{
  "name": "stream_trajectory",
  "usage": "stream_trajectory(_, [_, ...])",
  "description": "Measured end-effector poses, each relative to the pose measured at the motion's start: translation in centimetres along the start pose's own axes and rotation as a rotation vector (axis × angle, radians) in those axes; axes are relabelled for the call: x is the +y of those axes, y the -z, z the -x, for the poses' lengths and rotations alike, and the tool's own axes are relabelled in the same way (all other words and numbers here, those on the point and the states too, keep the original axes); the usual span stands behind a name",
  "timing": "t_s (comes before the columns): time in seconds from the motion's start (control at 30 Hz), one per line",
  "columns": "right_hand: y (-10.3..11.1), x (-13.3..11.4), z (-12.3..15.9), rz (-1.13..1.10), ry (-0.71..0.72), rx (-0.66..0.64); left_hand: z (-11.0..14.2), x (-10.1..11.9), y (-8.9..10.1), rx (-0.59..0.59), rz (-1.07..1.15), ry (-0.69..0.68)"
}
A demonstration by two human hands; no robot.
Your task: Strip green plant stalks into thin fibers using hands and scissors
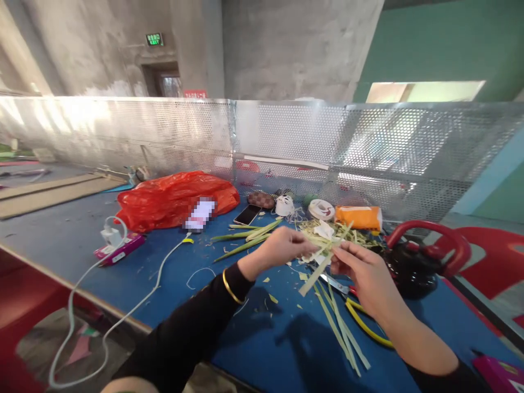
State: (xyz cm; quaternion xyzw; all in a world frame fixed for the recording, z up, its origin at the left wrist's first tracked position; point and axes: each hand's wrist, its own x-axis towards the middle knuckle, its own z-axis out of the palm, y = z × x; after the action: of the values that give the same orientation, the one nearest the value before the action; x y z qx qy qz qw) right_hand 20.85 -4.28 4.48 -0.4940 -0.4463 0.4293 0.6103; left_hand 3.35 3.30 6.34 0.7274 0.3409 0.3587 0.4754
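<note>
Right hand has thumb and fingers pinched on pale leaf strips, crossed above the blue table, fingers near the crossing. Left hand reaches the strips' other side, fingertips bunched; can't tell if they clamp or just touch. Best handling, my call: pinch close to the crossing, strips flat, light even tension, since thin leaf likely splits or creases if yanked. Scissors lie below the hands, loose strips near them; mind snagging either. Dark kettle sits beyond right hand.
</note>
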Motion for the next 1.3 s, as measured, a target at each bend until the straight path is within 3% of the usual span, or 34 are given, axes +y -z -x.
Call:
stream_trajectory(0.07, [-0.5,-0.6,-0.6,0.033,-0.003,-0.086,1.5,-0.4,-1.1,-0.207,0.124,0.025])
stream_trajectory(0.2, [-1.3,-0.1,-1.2,0.01,-0.009,-0.182,2.6,-1.5,-1.6,-0.241,0.263,0.086])
stream_trajectory(0.27, [-1.5,0.7,-1.3,-0.013,-0.01,-0.161,2.6,-2.0,-1.7,-0.208,0.297,0.132])
stream_trajectory(0.37, [-1.7,1.9,-1.2,0.004,-0.014,-0.14,2.3,-2.6,-2.0,-0.017,0.387,0.212])
stream_trajectory(0.43, [-1.9,2.4,-0.9,0.069,-0.042,-0.2,2.1,-2.9,-2.3,0.128,0.481,0.265])
stream_trajectory(0.53, [-2.4,2.7,-0.3,0.206,-0.052,-0.273,1.9,-3.2,-2.5,0.226,0.554,0.306])
stream_trajectory(0.8, [-2.8,2.5,0.2,0.277,0.0,-0.235,1.8,-2.8,-2.3,0.287,0.686,0.345])
stream_trajectory(1.17, [-2.0,2.6,0.2,0.506,0.14,-0.229,1.7,-2.9,-2.3,0.348,0.462,0.141])
stream_trajectory(1.3, [-1.9,2.8,0.2,0.544,0.178,-0.219,1.8,-2.9,-2.5,0.256,0.415,0.128])
